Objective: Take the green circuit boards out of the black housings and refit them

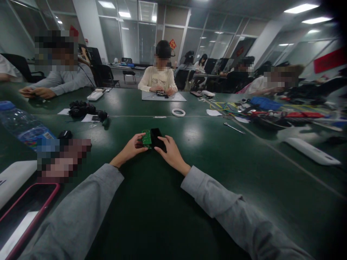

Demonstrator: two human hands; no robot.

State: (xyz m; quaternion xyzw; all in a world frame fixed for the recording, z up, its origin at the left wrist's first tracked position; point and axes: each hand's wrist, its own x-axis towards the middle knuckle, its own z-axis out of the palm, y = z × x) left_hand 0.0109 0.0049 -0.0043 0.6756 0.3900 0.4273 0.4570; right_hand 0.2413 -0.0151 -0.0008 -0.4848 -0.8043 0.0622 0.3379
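Note:
Near the middle of the green table, my left hand (135, 146) grips a small green circuit board (146, 138) by its left side, thumb below and fingers above. Right beside the board lies a flat black rectangular piece (155, 134), perhaps a case or cover; its exact kind does not show. My right hand (170, 151) has its thumb and fingers on the right and lower edges of this black piece. The two pieces sit side by side, close together. Fingers hide part of each one.
A white ring of tape (178, 112) and a wrench (234, 128) lie beyond my hands. At left are a water bottle (24, 124) and a red-framed phone (29, 206). Tangled cables (260, 108) and a white power strip (311, 151) occupy the right. A person (159, 77) works opposite.

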